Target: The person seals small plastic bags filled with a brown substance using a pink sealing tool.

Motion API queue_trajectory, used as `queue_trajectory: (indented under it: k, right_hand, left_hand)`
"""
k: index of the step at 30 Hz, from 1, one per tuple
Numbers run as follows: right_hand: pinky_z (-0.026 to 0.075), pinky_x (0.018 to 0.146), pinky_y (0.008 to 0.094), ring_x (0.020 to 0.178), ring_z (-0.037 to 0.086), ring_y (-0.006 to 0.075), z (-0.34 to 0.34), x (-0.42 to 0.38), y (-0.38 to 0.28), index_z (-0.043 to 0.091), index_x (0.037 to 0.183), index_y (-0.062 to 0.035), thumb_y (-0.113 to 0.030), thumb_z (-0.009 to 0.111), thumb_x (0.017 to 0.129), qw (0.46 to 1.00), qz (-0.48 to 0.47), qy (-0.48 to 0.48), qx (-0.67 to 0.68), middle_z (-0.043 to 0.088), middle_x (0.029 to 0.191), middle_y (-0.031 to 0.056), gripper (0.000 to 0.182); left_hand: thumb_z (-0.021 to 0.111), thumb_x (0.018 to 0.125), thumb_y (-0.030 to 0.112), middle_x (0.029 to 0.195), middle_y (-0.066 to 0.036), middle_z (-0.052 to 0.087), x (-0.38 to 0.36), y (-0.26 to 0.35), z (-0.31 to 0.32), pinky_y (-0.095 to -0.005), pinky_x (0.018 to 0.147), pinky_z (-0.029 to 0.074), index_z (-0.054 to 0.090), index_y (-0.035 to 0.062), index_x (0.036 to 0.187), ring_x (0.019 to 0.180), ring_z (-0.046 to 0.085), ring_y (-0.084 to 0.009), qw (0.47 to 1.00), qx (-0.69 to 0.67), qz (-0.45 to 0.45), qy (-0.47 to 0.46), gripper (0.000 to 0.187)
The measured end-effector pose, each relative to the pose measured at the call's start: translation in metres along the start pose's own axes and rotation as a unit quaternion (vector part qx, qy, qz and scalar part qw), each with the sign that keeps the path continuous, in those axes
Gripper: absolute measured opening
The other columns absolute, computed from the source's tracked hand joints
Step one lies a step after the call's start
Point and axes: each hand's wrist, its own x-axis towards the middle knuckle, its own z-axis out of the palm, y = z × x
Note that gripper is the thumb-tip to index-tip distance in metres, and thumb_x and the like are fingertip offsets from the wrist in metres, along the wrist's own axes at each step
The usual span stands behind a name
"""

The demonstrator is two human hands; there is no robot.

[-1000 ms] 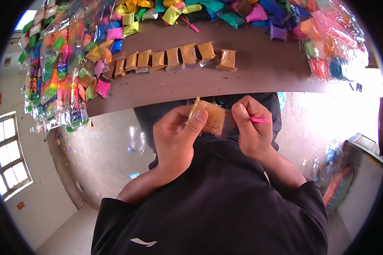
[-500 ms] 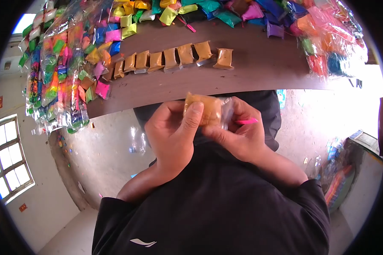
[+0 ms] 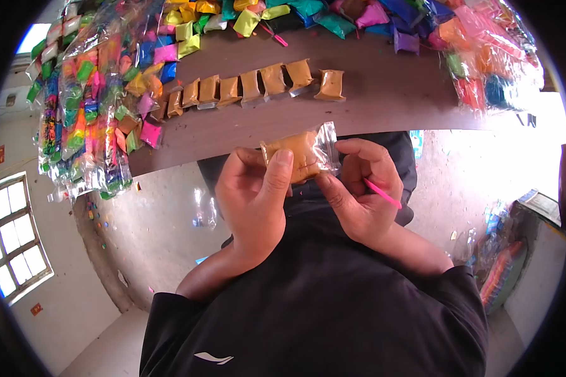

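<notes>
Orange packet (image 3: 294, 155) between both hands

Eight tan packets (image 3: 258, 88) lie in a row on the table (image 3: 371, 103) at twelve o'clock, a ninth tan packet (image 3: 295, 156) sits between two hands.

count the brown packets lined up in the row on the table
8 in the row on the table: seven touching from left end to, one apart at the right. More may be hidden under the colourful pile. A ninth packet is held by both hands.
</notes>
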Motion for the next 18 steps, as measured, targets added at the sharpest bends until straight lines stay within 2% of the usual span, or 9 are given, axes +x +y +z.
queue_trajectory:
  k: [6, 8, 9, 11, 12, 13, 15, 17, 18]
  right_hand:
    - [0.036, 0.051, 0.0204, 0.056, 0.049, 0.0024, -0.002, 0.002, 0.001, 0.071, 0.109, -0.0004, -0.002, 0.082, 0.086, 0.998, -0.049, -0.027, -0.043, 0.066, 0.072, 0.0032, 0.027]
    - [0.039, 0.052, 0.0200, 0.058, 0.052, 0.0030, -0.001, 0.003, 0.002, 0.070, 0.106, 0.0014, 0.000, 0.077, 0.090, 0.998, -0.049, -0.010, -0.044, 0.073, 0.081, 0.0048, 0.017]
    - [0.039, 0.052, 0.0200, 0.058, 0.052, 0.0030, 0.000, 0.003, 0.001, 0.070, 0.106, 0.0014, 0.000, 0.077, 0.090, 0.998, -0.048, -0.010, -0.044, 0.073, 0.081, 0.0048, 0.017]
    - [0.042, 0.058, 0.0198, 0.066, 0.054, 0.0028, 0.001, 0.004, -0.002, 0.068, 0.102, 0.0031, 0.000, 0.069, 0.097, 0.996, 0.050, 0.008, 0.069, 0.070, 0.082, 0.0020, 0.006]
    - [0.042, 0.058, 0.0198, 0.066, 0.054, 0.0028, 0.001, 0.006, -0.001, 0.068, 0.102, 0.0031, 0.000, 0.069, 0.097, 0.996, 0.050, 0.009, 0.069, 0.070, 0.082, 0.0020, 0.006]
    - [0.043, 0.062, 0.0197, 0.071, 0.054, 0.0028, 0.001, 0.011, 0.002, 0.067, 0.099, 0.0033, 0.000, 0.065, 0.100, 0.990, 0.065, 0.059, 0.111, 0.067, 0.083, 0.0015, 0.004]
    - [0.041, 0.069, 0.0188, 0.076, 0.049, 0.0030, -0.001, 0.015, 0.003, 0.063, 0.093, 0.0017, -0.003, 0.056, 0.105, 0.977, 0.090, 0.107, 0.161, 0.057, 0.083, -0.0016, 0.015]
    - [0.040, 0.068, 0.0225, 0.071, 0.047, 0.0080, -0.020, 0.005, 0.037, 0.064, 0.092, 0.0007, -0.012, 0.048, 0.109, 0.955, 0.041, 0.027, 0.293, 0.055, 0.081, -0.0002, 0.026]
    - [0.040, 0.068, 0.0225, 0.071, 0.047, 0.0080, -0.019, 0.006, 0.037, 0.064, 0.092, 0.0007, -0.012, 0.048, 0.109, 0.955, 0.042, 0.028, 0.293, 0.055, 0.081, -0.0002, 0.026]
  left_hand:
    - [0.066, 0.103, 0.015, 0.090, -0.007, 0.069, -0.001, -0.002, 0.001, -0.0248, 0.059, 0.049, 0.056, 0.0043, 0.095, 0.073, 0.064, -0.0106, 0.999, -0.001, 0.034, -0.012, 0.017]
    - [0.066, 0.103, 0.015, 0.091, -0.007, 0.069, -0.002, -0.003, 0.001, -0.0248, 0.059, 0.049, 0.056, 0.0044, 0.095, 0.073, 0.064, -0.0104, 0.999, 0.000, 0.038, -0.014, 0.016]
    - [0.066, 0.103, 0.015, 0.091, -0.007, 0.069, -0.002, -0.004, 0.000, -0.0256, 0.059, 0.049, 0.056, 0.0047, 0.096, 0.073, 0.064, -0.0111, 0.999, 0.007, 0.042, -0.018, 0.016]
    - [0.066, 0.103, 0.015, 0.091, -0.007, 0.070, -0.002, -0.005, 0.000, -0.0263, 0.060, 0.050, 0.056, 0.0050, 0.096, 0.073, 0.064, -0.0117, 0.999, 0.014, 0.045, -0.023, 0.015]
    - [0.066, 0.103, 0.015, 0.092, -0.007, 0.070, -0.003, -0.004, 0.001, -0.0271, 0.061, 0.050, 0.056, 0.0054, 0.097, 0.075, 0.065, -0.0128, 1.000, -0.001, 0.026, -0.015, 0.015]
    - [0.066, 0.103, 0.015, 0.094, -0.007, 0.070, -0.003, -0.004, 0.002, -0.0280, 0.062, 0.051, 0.057, 0.0057, 0.099, 0.076, 0.066, -0.0139, 1.000, -0.016, 0.008, -0.007, 0.014]
    - [0.066, 0.103, 0.015, 0.095, -0.007, 0.070, 0.000, -0.001, 0.002, -0.0286, 0.064, 0.051, 0.057, 0.0060, 0.099, 0.078, 0.067, -0.0150, 0.999, -0.040, -0.017, -0.014, 0.014]
    - [0.066, 0.103, 0.015, 0.096, -0.007, 0.070, 0.002, -0.002, 0.000, -0.0292, 0.065, 0.052, 0.057, 0.0063, 0.100, 0.081, 0.068, -0.0161, 0.997, -0.064, -0.044, -0.021, 0.013]
    - [0.066, 0.103, 0.014, 0.098, -0.008, 0.070, 0.003, -0.006, -0.002, -0.0296, 0.066, 0.052, 0.057, 0.0065, 0.100, 0.082, 0.068, -0.0164, 0.996, -0.073, -0.044, -0.029, 0.012]
